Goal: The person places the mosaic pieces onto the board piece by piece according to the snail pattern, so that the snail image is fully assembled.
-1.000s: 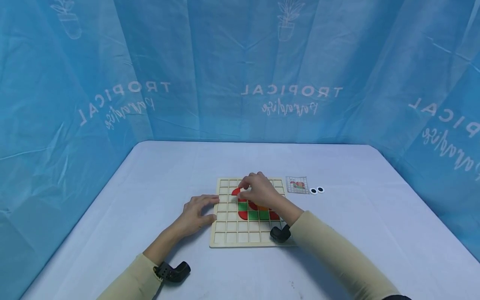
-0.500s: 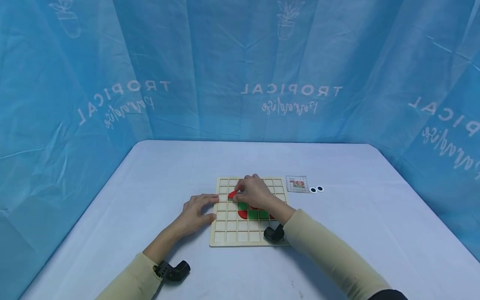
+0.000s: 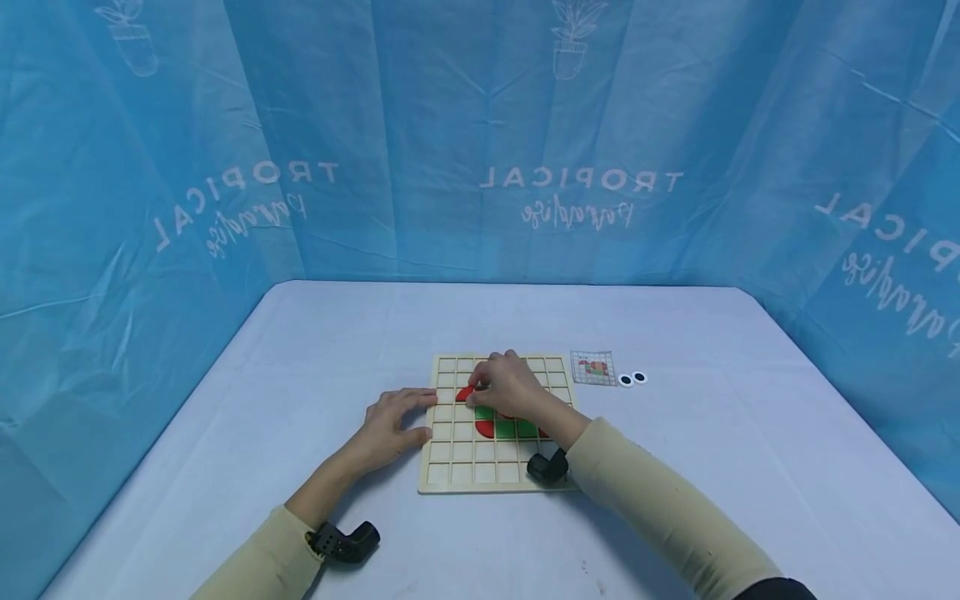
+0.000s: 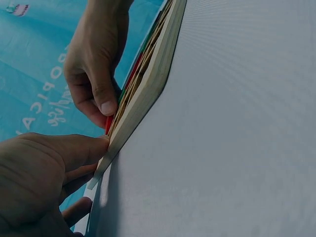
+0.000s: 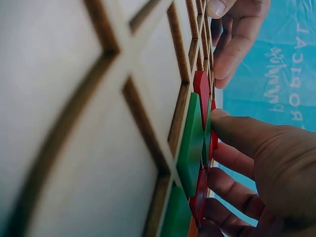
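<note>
A wooden grid board (image 3: 450, 467) lies on the table. Green tiles (image 3: 517, 430) and a red tile (image 3: 486, 431) sit in its middle cells. My right hand (image 3: 483, 387) is over the board's upper middle and pinches a red curved piece (image 3: 464, 392) against the grid. In the right wrist view the thumb (image 5: 237, 131) presses the edge of the red piece (image 5: 201, 94) beside a green tile (image 5: 192, 143). My left hand (image 3: 412, 415) rests with relaxed fingers on the board's left edge (image 4: 148, 84), and its thumb (image 4: 74, 150) touches the rim.
A small pattern card (image 3: 594, 367) and two googly eyes (image 3: 632, 378) lie right of the board. Blue printed curtain (image 3: 480, 142) walls the table on three sides. The white tabletop (image 3: 712, 433) stretches to the left, right and behind.
Over the last second my right hand slid the red curved piece slightly left and nearer on the grid; it has held still since half a second ago. The left hand has stayed put.
</note>
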Demonstrator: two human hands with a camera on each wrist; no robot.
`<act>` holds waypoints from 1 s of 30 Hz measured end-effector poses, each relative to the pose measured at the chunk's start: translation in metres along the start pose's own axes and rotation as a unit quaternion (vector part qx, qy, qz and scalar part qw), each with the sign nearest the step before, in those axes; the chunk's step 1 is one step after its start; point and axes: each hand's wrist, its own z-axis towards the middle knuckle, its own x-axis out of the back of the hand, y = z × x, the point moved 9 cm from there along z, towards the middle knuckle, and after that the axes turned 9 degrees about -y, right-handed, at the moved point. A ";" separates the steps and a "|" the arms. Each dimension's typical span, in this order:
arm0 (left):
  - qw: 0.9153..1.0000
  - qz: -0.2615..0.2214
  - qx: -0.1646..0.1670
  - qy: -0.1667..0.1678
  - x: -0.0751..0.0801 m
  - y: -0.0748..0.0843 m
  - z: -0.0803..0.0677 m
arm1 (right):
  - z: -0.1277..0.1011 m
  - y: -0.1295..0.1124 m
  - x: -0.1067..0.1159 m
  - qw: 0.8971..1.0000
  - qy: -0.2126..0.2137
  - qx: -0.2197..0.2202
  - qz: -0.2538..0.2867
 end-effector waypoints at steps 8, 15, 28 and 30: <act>1.000 -0.003 -0.006 -0.001 0.000 0.001 -0.001 | -0.004 0.000 0.003 1.000 0.006 0.005 0.011; 1.000 -0.003 -0.003 0.003 0.000 0.000 0.000 | -0.021 0.011 0.026 0.997 0.023 -0.004 0.072; 1.000 -0.003 0.003 0.008 0.002 0.001 -0.003 | -0.079 0.121 0.071 0.988 0.081 -0.072 0.106; 1.000 -0.003 0.000 0.008 0.001 0.002 -0.003 | -0.088 0.140 0.073 0.988 0.085 -0.080 0.103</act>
